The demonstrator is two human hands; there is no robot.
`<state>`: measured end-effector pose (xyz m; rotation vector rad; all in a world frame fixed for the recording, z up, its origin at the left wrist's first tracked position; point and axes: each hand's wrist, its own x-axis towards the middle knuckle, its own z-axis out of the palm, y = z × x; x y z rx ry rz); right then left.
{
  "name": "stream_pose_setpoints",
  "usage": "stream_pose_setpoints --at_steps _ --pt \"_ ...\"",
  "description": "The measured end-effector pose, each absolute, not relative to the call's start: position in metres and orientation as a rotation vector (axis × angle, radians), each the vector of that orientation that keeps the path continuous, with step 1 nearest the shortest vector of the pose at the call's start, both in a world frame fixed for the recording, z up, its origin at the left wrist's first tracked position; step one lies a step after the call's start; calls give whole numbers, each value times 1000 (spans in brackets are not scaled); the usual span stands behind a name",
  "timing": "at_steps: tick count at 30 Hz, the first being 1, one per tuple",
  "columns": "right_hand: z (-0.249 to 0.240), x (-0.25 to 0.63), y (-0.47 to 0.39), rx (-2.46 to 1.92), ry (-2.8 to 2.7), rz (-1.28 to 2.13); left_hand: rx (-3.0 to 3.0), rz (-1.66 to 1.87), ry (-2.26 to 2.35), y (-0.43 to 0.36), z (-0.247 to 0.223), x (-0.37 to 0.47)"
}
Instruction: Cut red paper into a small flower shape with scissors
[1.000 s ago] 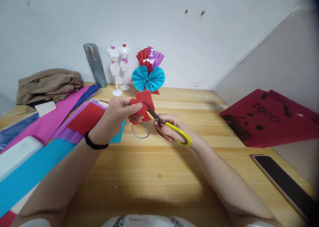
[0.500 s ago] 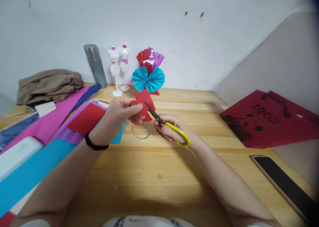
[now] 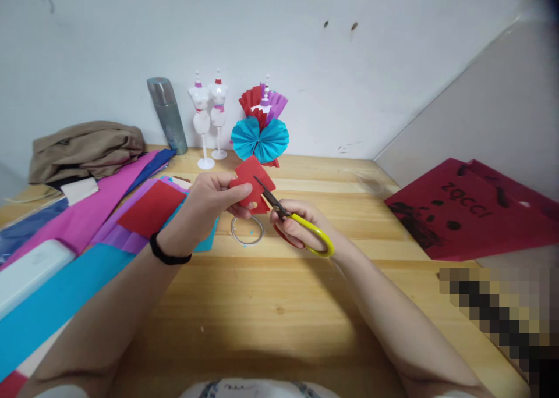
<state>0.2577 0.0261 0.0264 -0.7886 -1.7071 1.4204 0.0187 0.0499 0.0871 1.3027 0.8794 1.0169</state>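
Observation:
Between the thumb and fingers of my left hand point(image 3: 218, 197) is a piece of red paper point(image 3: 252, 171), held up above the table. My right hand point(image 3: 301, 220) grips scissors point(image 3: 317, 233) with yellow handles and dark blades. The blades point up and left and lie at the paper's right side, where a slit runs into it. Below the paper a thin ring point(image 3: 247, 242) rests on the table, with small blue scraps inside it. Behind stands a dress form point(image 3: 264, 103) wearing pleated red, purple and blue paper.
Two white dress forms point(image 3: 201, 121) and a metal flask point(image 3: 168, 116) stand against the wall. Coloured paper sheets point(image 3: 151, 209), a white box point(image 3: 37, 270) and brown cloth point(image 3: 87, 148) lie at left. A red paper bag point(image 3: 471, 212) leans at right, above a pixelated area.
The red paper has turned slightly in my left hand, its right part swinging a little to the right. The scissors have barely moved.

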Motion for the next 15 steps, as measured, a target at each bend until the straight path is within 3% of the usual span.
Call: stream_pose_setpoints --at_steps 15 --pt "26 257 26 -777 -1694 1415 1307 976 882 48 87 23"
